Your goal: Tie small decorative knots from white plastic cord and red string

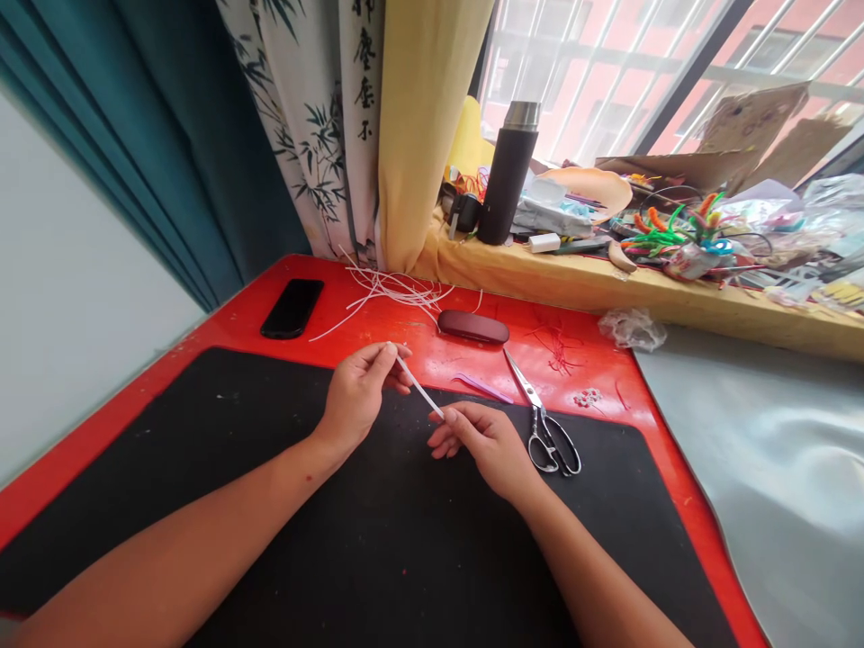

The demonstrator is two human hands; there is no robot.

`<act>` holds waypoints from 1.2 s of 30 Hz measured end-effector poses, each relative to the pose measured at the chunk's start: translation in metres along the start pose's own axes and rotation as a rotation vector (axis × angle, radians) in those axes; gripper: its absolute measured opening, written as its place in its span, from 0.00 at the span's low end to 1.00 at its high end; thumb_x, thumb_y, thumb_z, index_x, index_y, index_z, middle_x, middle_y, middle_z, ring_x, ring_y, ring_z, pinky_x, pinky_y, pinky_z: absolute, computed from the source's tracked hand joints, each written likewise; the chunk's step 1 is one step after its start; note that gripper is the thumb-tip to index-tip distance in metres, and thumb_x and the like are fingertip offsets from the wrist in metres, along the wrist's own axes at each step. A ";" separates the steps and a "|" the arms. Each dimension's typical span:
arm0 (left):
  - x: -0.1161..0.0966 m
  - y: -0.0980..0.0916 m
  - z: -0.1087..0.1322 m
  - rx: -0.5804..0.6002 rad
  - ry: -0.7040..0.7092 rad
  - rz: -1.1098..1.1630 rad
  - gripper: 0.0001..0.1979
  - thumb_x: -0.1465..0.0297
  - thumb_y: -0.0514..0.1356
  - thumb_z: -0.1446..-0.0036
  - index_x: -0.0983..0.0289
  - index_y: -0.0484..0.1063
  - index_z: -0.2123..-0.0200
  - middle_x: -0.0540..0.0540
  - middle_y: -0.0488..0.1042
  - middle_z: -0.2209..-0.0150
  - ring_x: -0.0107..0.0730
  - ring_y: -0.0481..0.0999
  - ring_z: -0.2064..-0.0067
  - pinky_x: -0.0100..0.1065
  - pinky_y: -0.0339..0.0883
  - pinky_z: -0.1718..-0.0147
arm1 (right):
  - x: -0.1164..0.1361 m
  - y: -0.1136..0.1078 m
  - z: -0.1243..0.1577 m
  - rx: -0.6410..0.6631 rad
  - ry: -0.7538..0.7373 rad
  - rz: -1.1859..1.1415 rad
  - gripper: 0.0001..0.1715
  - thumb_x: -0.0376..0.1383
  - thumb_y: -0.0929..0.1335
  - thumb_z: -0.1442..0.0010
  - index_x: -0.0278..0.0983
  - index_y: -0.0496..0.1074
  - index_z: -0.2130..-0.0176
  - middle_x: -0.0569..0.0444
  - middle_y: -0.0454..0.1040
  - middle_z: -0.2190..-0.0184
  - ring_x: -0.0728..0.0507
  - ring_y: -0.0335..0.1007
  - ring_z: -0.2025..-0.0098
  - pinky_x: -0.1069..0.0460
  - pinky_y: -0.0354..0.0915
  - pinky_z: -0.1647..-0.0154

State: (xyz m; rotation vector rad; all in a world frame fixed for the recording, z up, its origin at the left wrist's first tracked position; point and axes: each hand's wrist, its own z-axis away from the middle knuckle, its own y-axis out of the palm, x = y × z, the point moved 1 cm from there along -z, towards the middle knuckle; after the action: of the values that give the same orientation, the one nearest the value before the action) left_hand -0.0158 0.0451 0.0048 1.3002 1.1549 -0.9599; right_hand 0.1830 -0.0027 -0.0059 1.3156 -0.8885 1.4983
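Observation:
A thin white strip (419, 387) stretches straight between my two hands above the black mat. My left hand (364, 387) pinches its upper end between thumb and fingers. Its lower end is pinched by my right hand (482, 439). I cannot tell what the strip is made of. Close to my right hand lie silver scissors (544, 423), blades pointing away, partly on the mat. A purple slim tool (483, 388) lies just beyond the hands, at the mat's far edge. Behind it rests a dark red oblong case (472, 327).
A tangle of white strands (398, 292) and a black phone (292, 309) lie on the red table (364, 337). Red threads (559, 349) and small beads (587, 397) are right of the scissors. A dark thermos (509, 175) stands on the cluttered sill. A grey sheet (762, 432) covers the right side.

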 end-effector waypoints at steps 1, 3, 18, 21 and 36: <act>0.000 0.000 0.000 0.003 0.000 -0.002 0.18 0.55 0.64 0.35 0.66 0.80 0.61 0.54 0.78 0.73 0.34 0.79 0.71 0.32 0.76 0.72 | 0.000 0.000 0.000 -0.001 -0.002 0.005 0.28 0.57 0.72 0.35 0.35 0.80 0.59 0.49 0.84 0.69 0.45 0.81 0.70 0.51 0.71 0.67; 0.001 0.000 0.001 0.008 -0.002 -0.013 0.18 0.55 0.64 0.35 0.66 0.79 0.62 0.54 0.78 0.72 0.34 0.80 0.71 0.32 0.77 0.72 | -0.001 0.000 0.000 -0.004 -0.007 0.017 0.27 0.56 0.73 0.36 0.35 0.80 0.59 0.49 0.84 0.69 0.45 0.81 0.70 0.51 0.71 0.67; 0.000 0.002 0.002 0.008 0.008 -0.025 0.17 0.55 0.64 0.35 0.65 0.79 0.63 0.53 0.78 0.72 0.34 0.80 0.70 0.32 0.77 0.71 | 0.000 0.003 0.001 -0.033 -0.014 0.059 0.26 0.57 0.73 0.38 0.36 0.80 0.62 0.52 0.82 0.73 0.45 0.79 0.72 0.51 0.71 0.68; 0.000 0.002 0.002 0.004 0.007 -0.031 0.18 0.54 0.64 0.35 0.65 0.79 0.63 0.53 0.78 0.72 0.35 0.80 0.70 0.32 0.77 0.71 | -0.001 0.003 0.001 -0.031 -0.009 0.059 0.27 0.57 0.73 0.38 0.35 0.80 0.62 0.52 0.82 0.73 0.45 0.79 0.73 0.51 0.72 0.68; -0.001 0.002 0.001 0.003 -0.012 0.027 0.17 0.56 0.66 0.37 0.66 0.80 0.63 0.54 0.78 0.73 0.33 0.79 0.71 0.31 0.77 0.73 | 0.000 0.003 0.002 -0.046 0.016 0.048 0.27 0.57 0.74 0.39 0.35 0.79 0.63 0.55 0.78 0.77 0.46 0.77 0.76 0.51 0.72 0.70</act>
State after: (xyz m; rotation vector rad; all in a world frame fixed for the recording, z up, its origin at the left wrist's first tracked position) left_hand -0.0145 0.0438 0.0062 1.3081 1.1247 -0.9492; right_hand 0.1805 -0.0056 -0.0057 1.2555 -0.9452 1.5147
